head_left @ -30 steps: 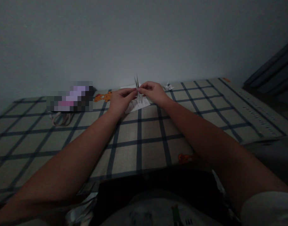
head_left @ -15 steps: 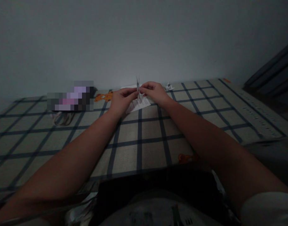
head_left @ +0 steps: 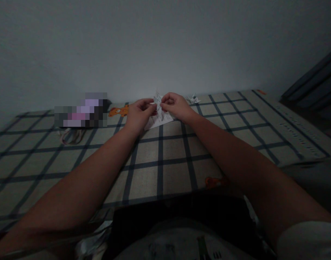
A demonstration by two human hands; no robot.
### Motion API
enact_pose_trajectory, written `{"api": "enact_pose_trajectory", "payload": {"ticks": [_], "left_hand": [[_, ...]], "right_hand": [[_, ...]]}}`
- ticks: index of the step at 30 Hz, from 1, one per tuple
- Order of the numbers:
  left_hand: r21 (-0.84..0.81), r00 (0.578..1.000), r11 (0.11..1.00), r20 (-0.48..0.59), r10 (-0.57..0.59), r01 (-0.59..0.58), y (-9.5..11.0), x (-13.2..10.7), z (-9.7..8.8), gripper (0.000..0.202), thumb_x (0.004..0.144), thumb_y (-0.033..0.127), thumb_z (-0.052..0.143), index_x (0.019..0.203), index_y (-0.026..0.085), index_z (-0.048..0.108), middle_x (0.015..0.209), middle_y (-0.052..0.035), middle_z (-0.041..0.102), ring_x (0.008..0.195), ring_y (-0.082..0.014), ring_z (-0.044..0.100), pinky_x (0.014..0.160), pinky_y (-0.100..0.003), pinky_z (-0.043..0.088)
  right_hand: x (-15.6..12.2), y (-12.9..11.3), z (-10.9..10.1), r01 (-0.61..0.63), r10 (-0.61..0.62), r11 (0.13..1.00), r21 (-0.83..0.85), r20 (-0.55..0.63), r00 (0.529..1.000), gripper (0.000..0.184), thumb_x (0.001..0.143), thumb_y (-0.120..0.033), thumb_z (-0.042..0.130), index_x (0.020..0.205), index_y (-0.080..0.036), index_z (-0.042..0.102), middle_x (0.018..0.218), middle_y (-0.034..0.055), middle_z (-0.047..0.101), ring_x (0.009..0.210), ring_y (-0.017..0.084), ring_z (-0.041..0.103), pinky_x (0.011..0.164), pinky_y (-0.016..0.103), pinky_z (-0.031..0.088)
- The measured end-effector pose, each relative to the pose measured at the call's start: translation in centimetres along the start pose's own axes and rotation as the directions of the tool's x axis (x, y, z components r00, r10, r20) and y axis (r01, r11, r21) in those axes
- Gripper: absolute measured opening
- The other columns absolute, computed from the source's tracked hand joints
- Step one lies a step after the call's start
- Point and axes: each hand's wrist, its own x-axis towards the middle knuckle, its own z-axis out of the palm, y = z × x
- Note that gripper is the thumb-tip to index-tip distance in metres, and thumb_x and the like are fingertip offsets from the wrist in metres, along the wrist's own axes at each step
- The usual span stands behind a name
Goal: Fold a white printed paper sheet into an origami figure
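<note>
Both hands meet near the far side of the table around a small piece of folded white paper with pointed tips. My left hand pinches its left side between thumb and fingers. From the right, my right hand grips the other side with thumb and bent fingers. Underneath lies a flat printed paper sheet, partly covered by the hands. A finished-looking paper crane rests just beyond my right hand. Fine folds in the held paper are too dim to make out.
A checked tablecloth with bear prints covers the table, which meets a plain wall. On the left are a blurred-out purple and pink item and a looped strap. A dark slatted object stands at far right.
The folded paper has turned from nearly edge-on to show more of its broad face. Both hands stay in about the same place, with fingers slightly shifted.
</note>
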Motion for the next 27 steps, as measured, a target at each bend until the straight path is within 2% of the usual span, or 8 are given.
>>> {"api": "enact_pose_trajectory", "payload": {"ticks": [2, 4, 7, 10, 12, 14, 22, 27], "left_hand": [[0.002, 1.000, 1.000, 0.019, -0.001, 0.001, 0.2, -0.1, 0.0, 0.040, 0.071, 0.025, 0.073, 0.110, 0.021, 0.066, 0.071, 0.0007, 0.068, 0.063, -0.0130, 0.065, 0.070, -0.028, 0.057], [-0.004, 0.999, 1.000, 0.049, 0.003, -0.002, 0.3, -0.1, -0.1, 0.047, 0.072, 0.024, 0.072, 0.118, 0.024, 0.063, 0.073, 0.0014, 0.068, 0.063, -0.0124, 0.064, 0.071, -0.028, 0.057], [-0.068, 0.997, 0.998, 0.076, -0.004, 0.009, 0.1, 0.1, -0.2, 0.034, 0.071, 0.025, 0.072, 0.105, 0.022, 0.069, 0.075, 0.0007, 0.069, 0.062, -0.0109, 0.062, 0.070, -0.027, 0.056], [-0.183, 0.992, 0.978, 0.096, -0.087, 0.104, 0.1, 0.4, -0.3, 0.019, 0.069, 0.026, 0.072, 0.087, 0.018, 0.072, 0.079, -0.0017, 0.071, 0.063, -0.0092, 0.061, 0.067, -0.024, 0.055], [-0.245, 0.982, 0.955, 0.125, -0.140, 0.168, 0.2, 0.5, -0.4, 0.019, 0.068, 0.024, 0.071, 0.086, 0.016, 0.074, 0.084, -0.0038, 0.072, 0.065, -0.0092, 0.062, 0.068, -0.023, 0.055], [-0.269, 0.978, 0.946, 0.146, -0.147, 0.182, 0.3, 0.5, -0.5, 0.020, 0.067, 0.022, 0.072, 0.086, 0.015, 0.074, 0.087, -0.0050, 0.074, 0.069, -0.0102, 0.064, 0.070, -0.024, 0.055], [-0.151, 0.987, 0.984, 0.139, -0.075, 0.096, 0.1, 0.4, -0.8, 0.027, 0.066, 0.031, 0.081, 0.088, 0.017, 0.076, 0.092, -0.0059, 0.076, 0.078, -0.0141, 0.068, 0.080, -0.030, 0.057], [-0.078, 0.992, 0.995, 0.110, -0.054, 0.062, 0.5, 0.3, -0.9, 0.032, 0.068, 0.038, 0.082, 0.090, 0.015, 0.076, 0.091, -0.0066, 0.076, 0.075, -0.0139, 0.067, 0.081, -0.032, 0.058]], "right_hand": [[-0.1, -0.2, 0.1, 0.007, -0.007, 1.000, 0.013, -0.002, 1.000, 0.018, 0.080, -0.014, 0.064, 0.094, -0.021, 0.055, 0.066, -0.0067, 0.056, 0.063, 0.008, 0.056, 0.060, 0.020, 0.044], [-0.1, -0.2, 0.1, 0.024, -0.025, 0.999, 0.023, 0.014, 1.000, 0.021, 0.080, -0.014, 0.063, 0.099, -0.022, 0.057, 0.066, -0.0067, 0.057, 0.064, 0.009, 0.057, 0.062, 0.020, 0.045], [0.1, 0.0, 0.0, 0.022, -0.022, 1.000, 0.013, 0.044, 0.999, 0.012, 0.081, -0.016, 0.061, 0.092, -0.019, 0.065, 0.076, -0.0017, 0.065, 0.073, 0.010, 0.060, 0.069, 0.022, 0.050], [0.5, 0.4, -0.3, 0.010, -0.010, 1.000, -0.007, 0.054, 0.998, 0.016, 0.079, -0.016, 0.061, 0.092, -0.017, 0.071, 0.087, 0.0017, 0.070, 0.079, 0.011, 0.062, 0.076, 0.025, 0.052], [0.6, 0.6, -0.5, 0.040, -0.039, 0.999, -0.015, 0.071, 0.997, 0.021, 0.077, -0.015, 0.063, 0.095, -0.016, 0.073, 0.091, 0.0026, 0.072, 0.083, 0.012, 0.063, 0.081, 0.026, 0.052], [0.7, 0.8, -0.7, 0.063, -0.061, 0.998, -0.019, 0.092, 0.994, 0.022, 0.077, -0.018, 0.065, 0.097, -0.016, 0.074, 0.095, 0.0038, 0.073, 0.086, 0.012, 0.064, 0.082, 0.027, 0.052], [0.4, 0.1, -1.0, 0.037, -0.032, 0.997, -0.061, 0.081, 0.996, 0.022, 0.084, -0.028, 0.066, 0.099, -0.014, 0.075, 0.094, 0.0069, 0.074, 0.085, 0.014, 0.065, 0.080, 0.028, 0.053], [0.5, -0.1, -0.8, 0.030, -0.028, 0.999, -0.040, 0.057, 0.998, 0.021, 0.084, -0.031, 0.068, 0.096, -0.014, 0.074, 0.091, 0.0059, 0.073, 0.081, 0.013, 0.063, 0.076, 0.027, 0.053]]}}
